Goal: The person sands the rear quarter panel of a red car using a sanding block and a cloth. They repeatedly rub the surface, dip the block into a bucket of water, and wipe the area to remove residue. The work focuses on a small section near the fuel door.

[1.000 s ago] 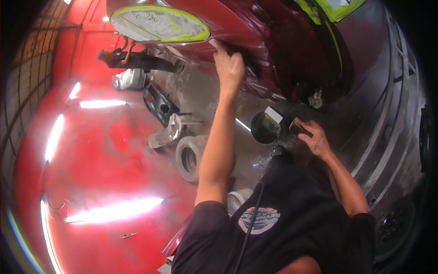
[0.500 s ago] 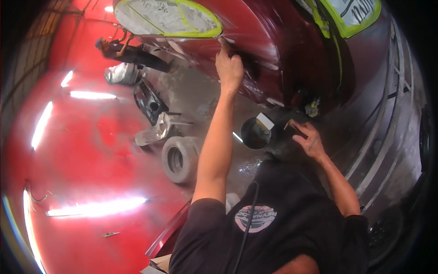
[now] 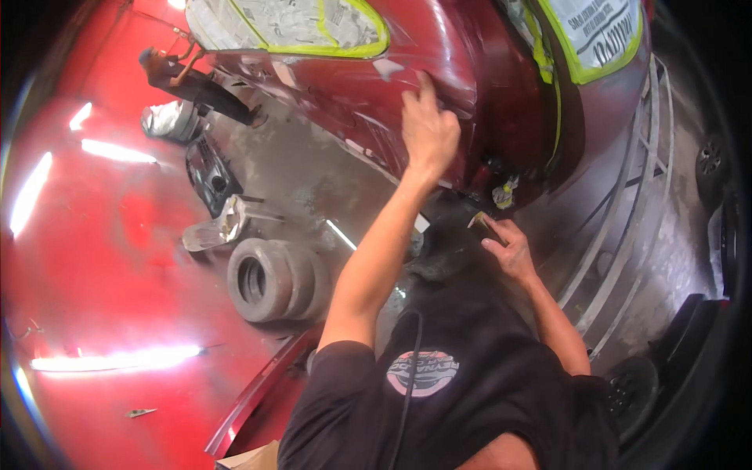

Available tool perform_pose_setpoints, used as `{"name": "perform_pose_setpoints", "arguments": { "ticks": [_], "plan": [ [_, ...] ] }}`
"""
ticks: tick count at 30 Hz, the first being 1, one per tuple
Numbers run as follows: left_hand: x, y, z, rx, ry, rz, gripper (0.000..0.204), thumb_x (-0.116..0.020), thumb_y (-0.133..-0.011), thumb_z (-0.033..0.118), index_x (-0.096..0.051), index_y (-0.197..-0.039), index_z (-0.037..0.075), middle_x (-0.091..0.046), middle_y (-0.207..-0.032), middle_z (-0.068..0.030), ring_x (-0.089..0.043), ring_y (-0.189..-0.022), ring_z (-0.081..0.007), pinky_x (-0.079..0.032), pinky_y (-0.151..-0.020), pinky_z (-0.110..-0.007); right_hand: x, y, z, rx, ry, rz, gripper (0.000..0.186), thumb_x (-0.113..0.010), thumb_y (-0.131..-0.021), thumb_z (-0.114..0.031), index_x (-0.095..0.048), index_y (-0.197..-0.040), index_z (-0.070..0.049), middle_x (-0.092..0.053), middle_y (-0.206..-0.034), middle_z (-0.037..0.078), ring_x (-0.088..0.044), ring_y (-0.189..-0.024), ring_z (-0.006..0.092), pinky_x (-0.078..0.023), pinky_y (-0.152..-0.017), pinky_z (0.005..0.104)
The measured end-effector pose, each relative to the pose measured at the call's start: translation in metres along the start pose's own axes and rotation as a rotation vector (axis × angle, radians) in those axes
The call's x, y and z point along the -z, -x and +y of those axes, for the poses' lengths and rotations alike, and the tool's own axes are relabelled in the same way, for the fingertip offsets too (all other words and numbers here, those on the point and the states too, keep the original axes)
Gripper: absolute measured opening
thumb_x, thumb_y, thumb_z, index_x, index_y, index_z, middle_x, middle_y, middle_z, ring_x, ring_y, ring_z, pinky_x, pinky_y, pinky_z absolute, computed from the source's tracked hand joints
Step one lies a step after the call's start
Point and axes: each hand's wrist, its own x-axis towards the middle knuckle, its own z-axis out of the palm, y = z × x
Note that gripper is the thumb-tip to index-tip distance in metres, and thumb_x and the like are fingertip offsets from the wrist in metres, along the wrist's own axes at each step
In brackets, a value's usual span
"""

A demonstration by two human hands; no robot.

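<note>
My left hand (image 3: 431, 137) reaches up to the dark red car body (image 3: 352, 86). Its index finger is stretched out, with the tip at the painted panel just below a pale patch (image 3: 386, 68), and nothing is held. Lower and to the right, my right hand (image 3: 511, 249) is closed on a small, thin, tan folded piece (image 3: 479, 220) that looks like sandpaper. That hand is apart from the car. Lime-green tape (image 3: 329, 52) edges a paper-covered window (image 3: 290, 23) at the top.
Behind my left forearm, a dark bucket is mostly hidden; a white block (image 3: 422, 223) shows there. Stacked tires (image 3: 266, 278), a black car part (image 3: 210, 176) and a loose red panel (image 3: 254, 395) stand left. Metal rails (image 3: 627, 227) run right. Another person (image 3: 192, 82) stands far left.
My left hand has moved right along the panel, from below the window's taped corner. My right hand has shifted slightly left and down, still holding the tan piece. The view has turned a little.
</note>
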Motion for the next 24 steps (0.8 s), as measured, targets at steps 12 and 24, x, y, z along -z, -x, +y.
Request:
{"name": "perform_pose_setpoints", "arguments": {
  "ticks": [12, 24],
  "plan": [
    [-0.047, 0.008, -0.017, -0.373, 0.064, 0.197, 0.057, -0.059, -0.102, 0.017, -0.049, -0.154, -0.003, -0.045, -0.154, -0.0281, -0.04, -0.146, -0.048, -0.02, -0.128, -0.064, -0.008, 0.015, -0.008, -0.033, 0.158, 0.053, 0.056, -0.078, -0.088, -0.02, -0.07, -0.142, -0.007, -0.069, -0.114, 0.016, -0.067, -0.109, 0.0307, -0.051, -0.097, 0.0376],
    [0.017, -0.151, -0.236, -0.061, 0.089, 0.473, 0.046, -0.052, -0.111, 0.025, -0.054, -0.142, -0.009, -0.052, -0.142, -0.0313, -0.048, -0.134, -0.0493, -0.038, -0.115, -0.058, -0.066, 0.027, -0.023, -0.22, 0.209, 0.22, 0.058, -0.08, -0.09, -0.021, -0.069, -0.145, -0.008, -0.068, -0.115, 0.014, -0.066, -0.109, 0.0269, -0.051, -0.098, 0.0363]
  ]
}}
